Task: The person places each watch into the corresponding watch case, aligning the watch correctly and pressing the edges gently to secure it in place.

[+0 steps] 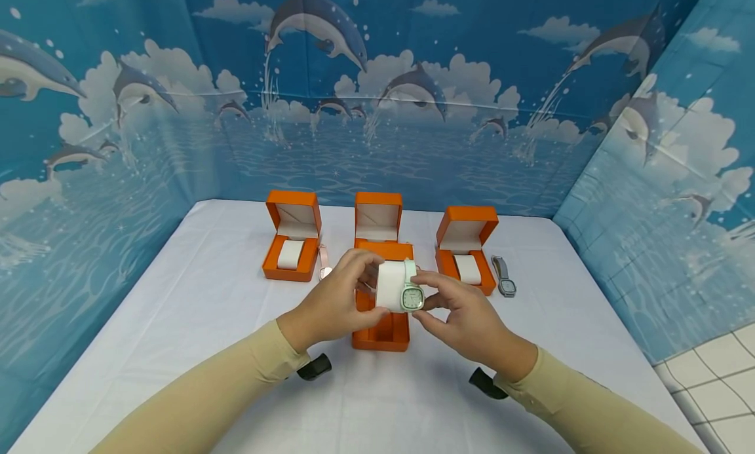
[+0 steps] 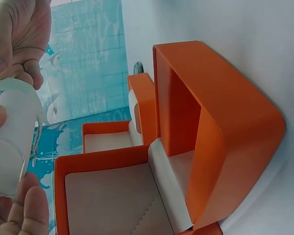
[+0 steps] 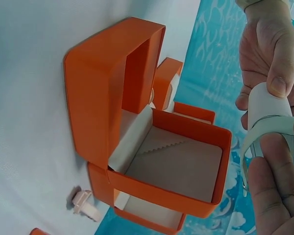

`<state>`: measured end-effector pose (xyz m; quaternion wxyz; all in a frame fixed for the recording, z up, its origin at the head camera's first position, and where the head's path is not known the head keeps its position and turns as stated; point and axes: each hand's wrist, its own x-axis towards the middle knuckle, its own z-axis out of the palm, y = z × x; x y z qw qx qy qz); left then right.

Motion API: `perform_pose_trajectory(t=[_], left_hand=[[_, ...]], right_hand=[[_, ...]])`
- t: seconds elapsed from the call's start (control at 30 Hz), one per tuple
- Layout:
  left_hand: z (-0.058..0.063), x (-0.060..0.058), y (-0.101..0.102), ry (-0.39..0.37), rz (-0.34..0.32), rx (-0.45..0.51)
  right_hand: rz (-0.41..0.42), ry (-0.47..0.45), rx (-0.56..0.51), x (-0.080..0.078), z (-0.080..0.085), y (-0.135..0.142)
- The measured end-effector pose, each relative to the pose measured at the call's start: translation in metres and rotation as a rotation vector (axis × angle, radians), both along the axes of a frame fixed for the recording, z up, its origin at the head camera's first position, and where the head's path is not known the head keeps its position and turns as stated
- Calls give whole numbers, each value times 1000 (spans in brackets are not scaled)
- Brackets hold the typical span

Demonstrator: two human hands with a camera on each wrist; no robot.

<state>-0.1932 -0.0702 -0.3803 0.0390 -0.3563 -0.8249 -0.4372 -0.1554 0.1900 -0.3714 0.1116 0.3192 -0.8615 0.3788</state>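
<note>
Mint-green wristwatch (image 1: 412,299), pinched by right grip (image 1: 468,313), is best centred gently while left grip (image 1: 337,302) holds the white cushion (image 1: 389,285).

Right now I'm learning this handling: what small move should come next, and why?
Probably the right hand should ease the mint-green watch toward the middle of the white watch cushion: it sits near one end, while the left hand grips the other.
</note>
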Motion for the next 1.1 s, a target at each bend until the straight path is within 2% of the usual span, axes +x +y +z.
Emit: perform_pose_trajectory(t=[1.1], left_hand=[[2,1,0,11,11,-8]], right_hand=[[3,9,-41,-2,-1,-3]])
